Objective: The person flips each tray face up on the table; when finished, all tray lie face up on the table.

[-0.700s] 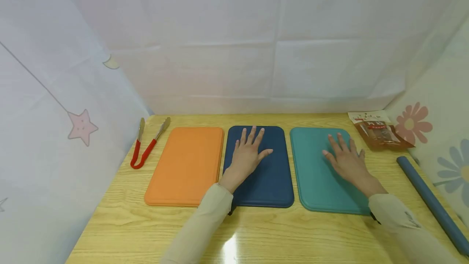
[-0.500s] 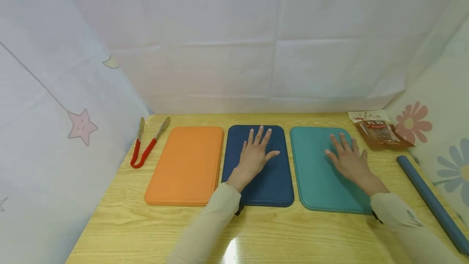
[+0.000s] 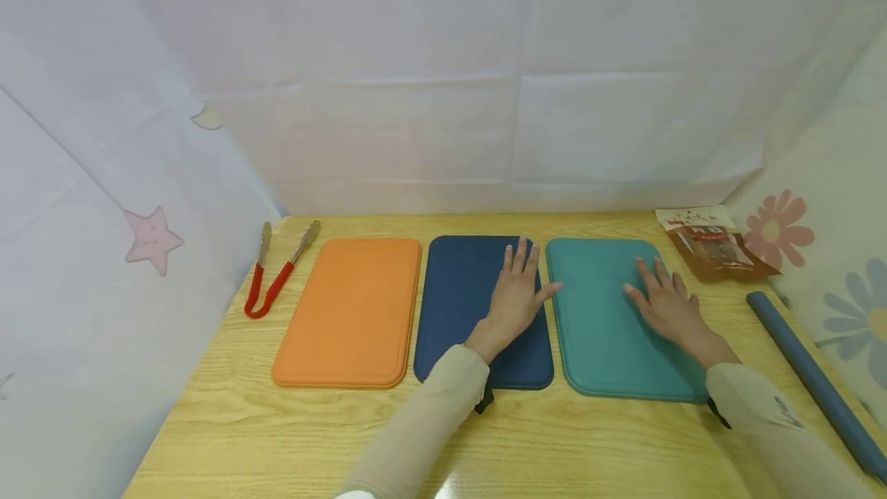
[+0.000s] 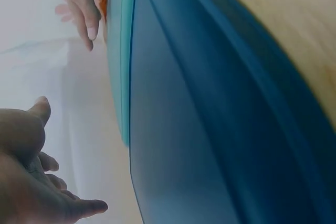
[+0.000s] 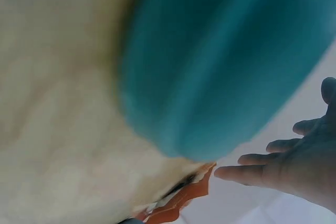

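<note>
My left hand (image 3: 514, 297) is held palm down, fingers spread, over the right part of a flat navy rectangular board (image 3: 453, 291) with rounded corners. Its thumb reaches across toward the neighbouring teal board (image 3: 589, 329). In the left wrist view, a gap shows between the left hand (image 4: 26, 171) and the navy board (image 4: 168, 129). Over the right half of the teal board, my right hand (image 3: 668, 306) is also spread and holds nothing. The right wrist view has the right hand (image 5: 299, 161) beyond the edge of the teal board (image 5: 210, 77).
An orange board (image 3: 349, 314) lies left of the navy one on the wooden table (image 3: 277, 437). Red-handled tongs (image 3: 279, 281) rest at the far left. A brown food packet (image 3: 721, 249) sits at the back right, with a blue-grey roll (image 3: 807, 372) along the right edge.
My left hand has moved right across the navy board toward the teal one. My right hand has shifted slightly right. The boards, tongs, packet and roll stay put.
</note>
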Motion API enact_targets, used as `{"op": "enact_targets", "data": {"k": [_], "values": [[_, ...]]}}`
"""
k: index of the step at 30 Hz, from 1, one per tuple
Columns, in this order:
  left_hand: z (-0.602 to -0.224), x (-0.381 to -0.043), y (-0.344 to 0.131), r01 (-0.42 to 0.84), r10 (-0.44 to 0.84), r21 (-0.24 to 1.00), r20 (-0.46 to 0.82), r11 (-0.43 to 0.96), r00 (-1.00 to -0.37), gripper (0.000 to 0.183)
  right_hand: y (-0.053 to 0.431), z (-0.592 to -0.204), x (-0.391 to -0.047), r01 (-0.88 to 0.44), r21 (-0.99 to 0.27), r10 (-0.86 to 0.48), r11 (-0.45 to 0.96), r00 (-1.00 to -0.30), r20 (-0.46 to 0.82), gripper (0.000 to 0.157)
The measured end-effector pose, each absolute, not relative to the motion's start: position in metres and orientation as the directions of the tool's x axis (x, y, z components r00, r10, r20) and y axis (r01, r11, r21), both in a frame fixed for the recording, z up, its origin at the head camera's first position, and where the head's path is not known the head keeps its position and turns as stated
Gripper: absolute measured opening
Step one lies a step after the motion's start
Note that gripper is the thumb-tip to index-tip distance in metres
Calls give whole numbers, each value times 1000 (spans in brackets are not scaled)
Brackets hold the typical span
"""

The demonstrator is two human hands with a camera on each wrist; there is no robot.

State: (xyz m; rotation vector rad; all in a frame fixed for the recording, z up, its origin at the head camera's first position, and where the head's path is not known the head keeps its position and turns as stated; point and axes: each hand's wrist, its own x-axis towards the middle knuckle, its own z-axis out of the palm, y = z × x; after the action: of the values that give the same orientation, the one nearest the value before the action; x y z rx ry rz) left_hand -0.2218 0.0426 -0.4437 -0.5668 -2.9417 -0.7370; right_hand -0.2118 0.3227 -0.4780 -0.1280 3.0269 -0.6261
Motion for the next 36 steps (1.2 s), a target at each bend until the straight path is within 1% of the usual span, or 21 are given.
{"op": "enact_targets", "data": {"k": [3, 5, 10, 12, 16, 23, 29, 36], "values": [[-445, -220, 51, 364, 351, 454, 116, 814, -929, 77, 326, -479, -211, -59, -418, -90, 907, -994, -56, 73], [-451, -222, 56, 375, 358, 452, 126, 809, -925, 79, 328, -479, -210, -55, -425, -89, 904, -994, -60, 74], [-456, -222, 66, 363, 362, 514, 106, 777, -926, 80, 334, -480, -211, -56, -439, -86, 897, -995, -49, 73], [-454, -219, 70, 345, 363, 534, 76, 772, -929, 78, 337, -482, -212, -56, -442, -88, 895, -995, -51, 73], [-461, -217, 81, 330, 356, 507, 48, 796, -933, 79, 343, -485, -212, -54, -440, -90, 896, -994, -61, 74], [-463, -212, 92, 276, 330, 510, -17, 815, -944, 80, 345, -488, -212, -72, -404, -107, 912, -992, -64, 73], [-462, -211, 92, 270, 318, 473, -23, 839, -948, 79, 345, -487, -212, -69, -401, -108, 914, -991, -74, 73], [-462, -211, 94, 258, 310, 468, -36, 845, -950, 79, 344, -485, -211, -41, -410, -91, 911, -990, -103, 75]]}}
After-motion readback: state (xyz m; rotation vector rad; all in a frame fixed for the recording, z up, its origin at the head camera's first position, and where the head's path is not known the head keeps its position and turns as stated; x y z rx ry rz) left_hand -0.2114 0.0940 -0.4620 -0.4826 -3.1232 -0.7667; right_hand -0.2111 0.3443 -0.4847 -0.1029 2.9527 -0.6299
